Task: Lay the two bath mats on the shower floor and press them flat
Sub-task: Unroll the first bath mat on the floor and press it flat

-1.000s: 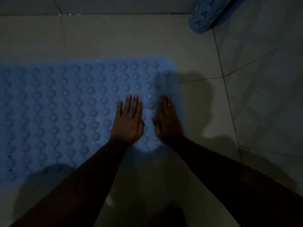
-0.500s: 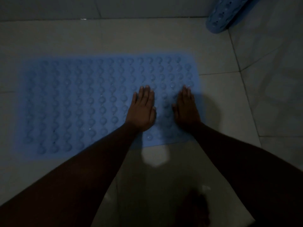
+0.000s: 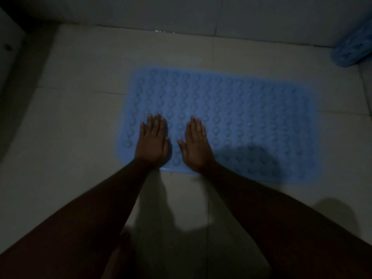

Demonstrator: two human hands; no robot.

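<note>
A blue studded bath mat [image 3: 231,117] lies on the tiled shower floor [image 3: 70,137]. The left hand [image 3: 153,140] and right hand [image 3: 196,144] rest open and flat, gripping nothing, on its near left end. Pressing firmly and evenly should seat it. A second mat [image 3: 354,51] leans far right.

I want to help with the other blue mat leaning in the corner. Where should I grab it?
Probably by its lower left edge, reaching from the open floor side. The second mat stands propped against the wall at the far right, mostly out of view, so only that rim shows free.
</note>
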